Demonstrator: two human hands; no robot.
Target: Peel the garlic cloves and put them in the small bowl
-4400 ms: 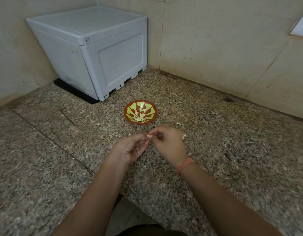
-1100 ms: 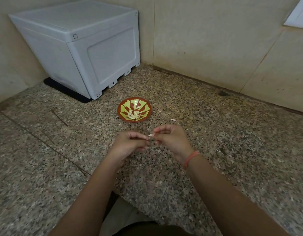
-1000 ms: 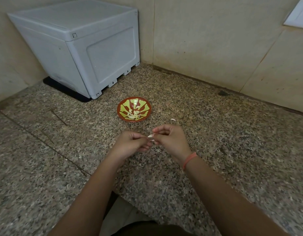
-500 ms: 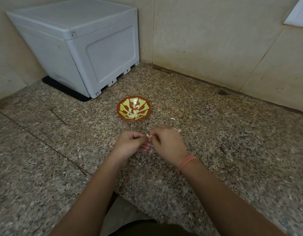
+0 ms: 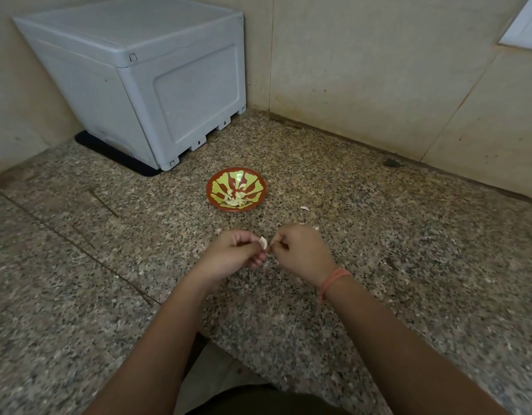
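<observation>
The left hand (image 5: 233,256) pinches a small garlic clove (image 5: 263,242) between thumb and curled fingers, in the air above the granite counter (image 5: 393,244) just short of the small bowl (image 5: 208,187), while the right hand (image 5: 302,253) seems to nip its skin with curled fingertips. The grip on so small a clove is slight, so a hard tug could flick it onto the counter or off the near edge, and torn skin could ride with it into the bowl.

Grey plastic box (image 5: 145,73) on speckled granite counter (image 5: 408,265), beige tiled wall (image 5: 378,70) behind.
</observation>
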